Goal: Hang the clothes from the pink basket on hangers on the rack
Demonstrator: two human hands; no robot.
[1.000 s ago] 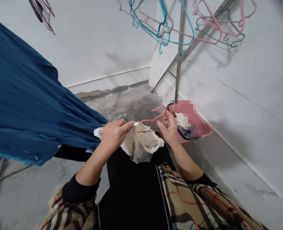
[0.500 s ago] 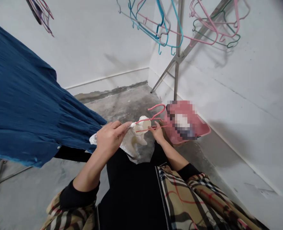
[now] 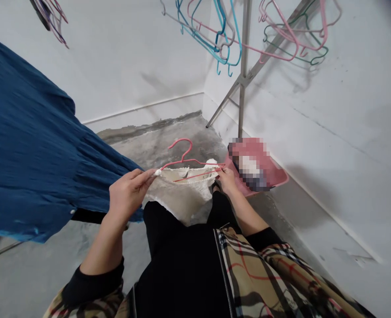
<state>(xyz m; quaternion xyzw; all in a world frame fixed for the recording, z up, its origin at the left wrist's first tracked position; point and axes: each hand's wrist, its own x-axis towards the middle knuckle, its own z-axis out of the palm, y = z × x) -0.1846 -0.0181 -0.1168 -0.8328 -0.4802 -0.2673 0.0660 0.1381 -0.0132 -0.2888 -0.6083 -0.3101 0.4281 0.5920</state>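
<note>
White garment (image 3: 178,198) spans our 2 hands above our legs: our left hand (image 3: 127,192) pinches its bunched edge at 1 end of the pink hanger (image 3: 182,160), and our right hand (image 3: 227,180) grasps its edge near the other end. We judge the step in hand to be fitting the opening along the hanger; next calls for a firm left pinch while the right seats its side. Beyond our right hand sits the pink basket (image 3: 277,176); leftward hangs blue cloth (image 3: 32,145).
</note>
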